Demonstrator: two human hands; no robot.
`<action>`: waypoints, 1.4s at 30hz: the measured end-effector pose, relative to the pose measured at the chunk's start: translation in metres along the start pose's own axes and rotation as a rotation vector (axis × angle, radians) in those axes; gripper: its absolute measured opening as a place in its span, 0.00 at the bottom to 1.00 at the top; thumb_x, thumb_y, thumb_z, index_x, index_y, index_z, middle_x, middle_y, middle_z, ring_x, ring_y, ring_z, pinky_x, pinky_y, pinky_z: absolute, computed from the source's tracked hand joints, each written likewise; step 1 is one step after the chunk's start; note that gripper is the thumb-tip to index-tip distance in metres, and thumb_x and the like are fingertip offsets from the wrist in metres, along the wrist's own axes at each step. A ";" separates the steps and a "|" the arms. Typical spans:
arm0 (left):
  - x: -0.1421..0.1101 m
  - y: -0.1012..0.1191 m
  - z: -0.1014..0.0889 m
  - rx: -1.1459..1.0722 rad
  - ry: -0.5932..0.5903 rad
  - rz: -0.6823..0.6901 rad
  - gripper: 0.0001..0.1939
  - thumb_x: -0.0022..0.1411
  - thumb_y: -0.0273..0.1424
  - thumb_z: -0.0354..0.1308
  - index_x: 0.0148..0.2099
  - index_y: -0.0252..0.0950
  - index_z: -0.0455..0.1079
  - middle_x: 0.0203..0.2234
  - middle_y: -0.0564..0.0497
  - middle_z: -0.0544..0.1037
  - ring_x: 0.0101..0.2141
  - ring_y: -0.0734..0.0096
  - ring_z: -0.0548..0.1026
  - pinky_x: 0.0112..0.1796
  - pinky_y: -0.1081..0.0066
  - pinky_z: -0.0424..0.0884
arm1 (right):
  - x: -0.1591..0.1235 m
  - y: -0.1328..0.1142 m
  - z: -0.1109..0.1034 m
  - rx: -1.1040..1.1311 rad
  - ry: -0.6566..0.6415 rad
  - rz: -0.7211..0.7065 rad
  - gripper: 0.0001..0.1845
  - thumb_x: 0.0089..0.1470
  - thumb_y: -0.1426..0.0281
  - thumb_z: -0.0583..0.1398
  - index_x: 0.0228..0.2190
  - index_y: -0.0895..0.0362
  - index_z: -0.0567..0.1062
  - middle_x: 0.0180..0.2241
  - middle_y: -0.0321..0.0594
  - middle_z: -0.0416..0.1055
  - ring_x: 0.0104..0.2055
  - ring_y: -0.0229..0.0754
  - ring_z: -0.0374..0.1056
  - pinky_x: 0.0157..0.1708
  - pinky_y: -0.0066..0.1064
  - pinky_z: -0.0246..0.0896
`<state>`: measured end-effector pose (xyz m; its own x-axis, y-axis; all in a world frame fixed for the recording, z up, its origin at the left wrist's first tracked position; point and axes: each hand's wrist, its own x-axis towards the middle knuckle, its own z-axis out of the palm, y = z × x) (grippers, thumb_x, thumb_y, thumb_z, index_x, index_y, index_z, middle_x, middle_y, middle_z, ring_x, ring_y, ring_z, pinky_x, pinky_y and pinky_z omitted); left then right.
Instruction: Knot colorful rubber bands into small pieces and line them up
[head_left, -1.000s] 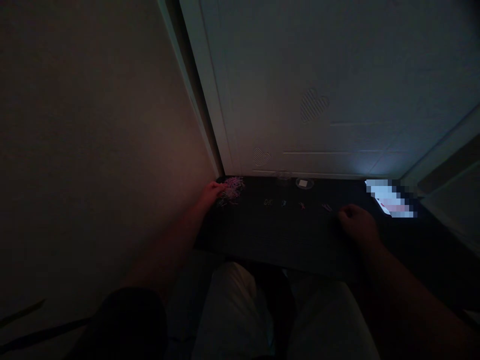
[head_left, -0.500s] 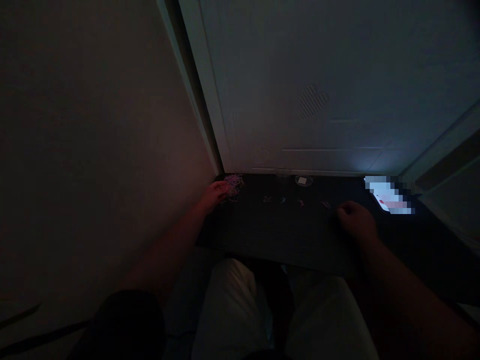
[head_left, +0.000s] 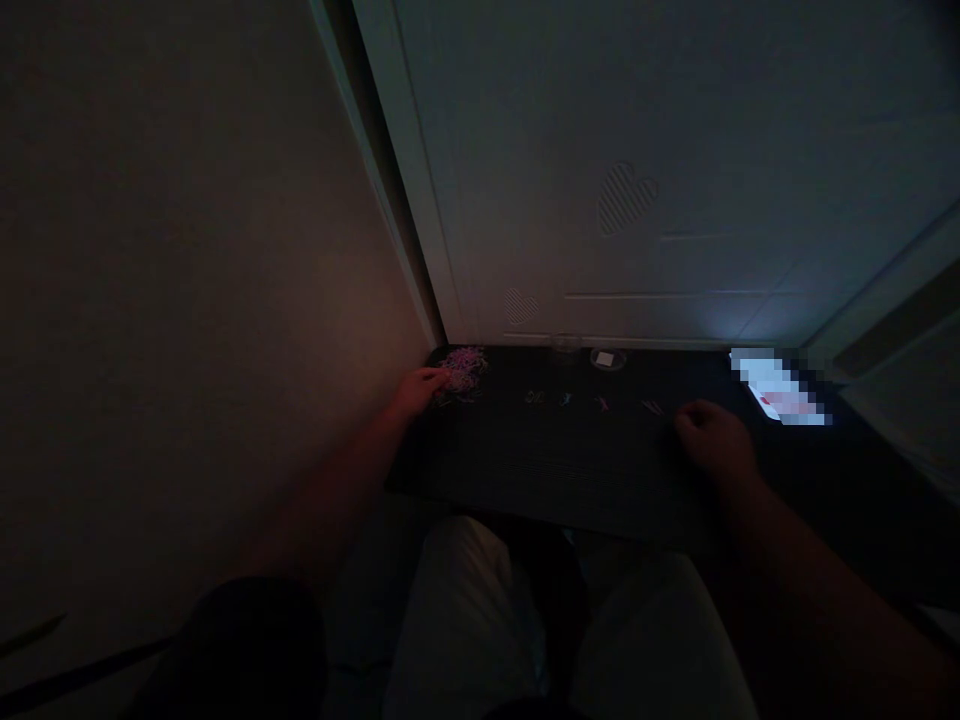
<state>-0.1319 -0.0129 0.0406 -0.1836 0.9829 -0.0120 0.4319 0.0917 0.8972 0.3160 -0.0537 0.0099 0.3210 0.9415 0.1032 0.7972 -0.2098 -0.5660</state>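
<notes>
A heap of small, thin pink and purple pieces [head_left: 465,368] lies at the far left of the dark table [head_left: 540,455]; their exact kind is too dim to tell. My left hand [head_left: 420,390] reaches to the heap's left edge, fingertips drawn together among the pieces. Whatever is between them is hidden. Rightward in a spaced row lie pale looped pieces [head_left: 534,397], a bluish piece [head_left: 566,398], a pinkish piece [head_left: 602,403] and thin pinkish strips [head_left: 652,407]. Beside those strips my right hand [head_left: 712,435] rests curled on the table, with nothing visible in it.
A clear round container [head_left: 566,347] and a round lid-like dish with a white square [head_left: 606,359] stand at the back edge. To the right lies a lit phone [head_left: 780,390]. A white door panel [head_left: 525,180] rises behind, and a wall [head_left: 225,300] borders the left.
My left hand has drawn back slightly to the left, showing more of the heap, and its fingers look closer together. My right hand has stayed in place.
</notes>
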 end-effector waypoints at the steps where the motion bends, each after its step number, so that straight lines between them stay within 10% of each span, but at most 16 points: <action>1: 0.000 0.000 0.000 -0.020 -0.006 -0.011 0.19 0.49 0.44 0.60 0.36 0.34 0.76 0.25 0.48 0.78 0.24 0.73 0.71 0.26 0.73 0.66 | 0.000 0.000 0.000 -0.001 0.002 -0.004 0.11 0.45 0.64 0.54 0.27 0.55 0.73 0.26 0.39 0.71 0.28 0.42 0.66 0.23 0.30 0.54; 15: 0.004 0.000 0.000 -0.431 -0.040 -0.223 0.13 0.59 0.37 0.52 0.40 0.33 0.71 0.44 0.41 0.76 0.40 0.68 0.76 0.37 0.71 0.72 | -0.001 -0.003 -0.001 0.022 -0.016 0.028 0.10 0.45 0.64 0.54 0.27 0.55 0.73 0.26 0.40 0.71 0.28 0.43 0.66 0.24 0.31 0.55; 24: -0.024 -0.001 0.013 -0.202 -0.139 -0.105 0.16 0.51 0.36 0.60 0.41 0.32 0.73 0.38 0.43 0.78 0.36 0.69 0.76 0.37 0.70 0.71 | -0.002 -0.004 -0.003 0.018 -0.020 0.038 0.10 0.46 0.64 0.53 0.28 0.55 0.72 0.29 0.40 0.71 0.30 0.43 0.66 0.26 0.32 0.56; 30: -0.066 -0.003 0.052 0.011 -0.217 0.112 0.17 0.51 0.37 0.60 0.42 0.33 0.74 0.31 0.46 0.79 0.30 0.70 0.75 0.35 0.69 0.70 | -0.015 -0.014 0.002 0.041 0.042 -0.092 0.10 0.47 0.66 0.53 0.28 0.56 0.72 0.27 0.40 0.70 0.29 0.42 0.65 0.28 0.31 0.56; 38: -0.095 0.023 0.131 0.048 -0.279 0.291 0.12 0.52 0.36 0.59 0.39 0.38 0.73 0.33 0.46 0.79 0.32 0.68 0.76 0.36 0.68 0.70 | -0.063 -0.075 0.032 0.179 -0.408 -0.504 0.10 0.49 0.65 0.55 0.34 0.55 0.72 0.27 0.36 0.72 0.27 0.37 0.66 0.28 0.28 0.57; 42: -0.100 0.026 0.140 0.118 -0.272 0.345 0.15 0.52 0.34 0.59 0.44 0.39 0.70 0.32 0.48 0.78 0.33 0.68 0.76 0.36 0.69 0.70 | -0.070 -0.090 0.044 0.128 -0.388 -0.505 0.10 0.47 0.65 0.58 0.33 0.55 0.73 0.27 0.36 0.72 0.27 0.37 0.65 0.27 0.28 0.54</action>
<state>0.0213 -0.0868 0.0037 0.2207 0.9639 0.1491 0.5273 -0.2465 0.8131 0.1994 -0.0895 0.0175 -0.3044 0.9480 0.0929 0.7267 0.2942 -0.6208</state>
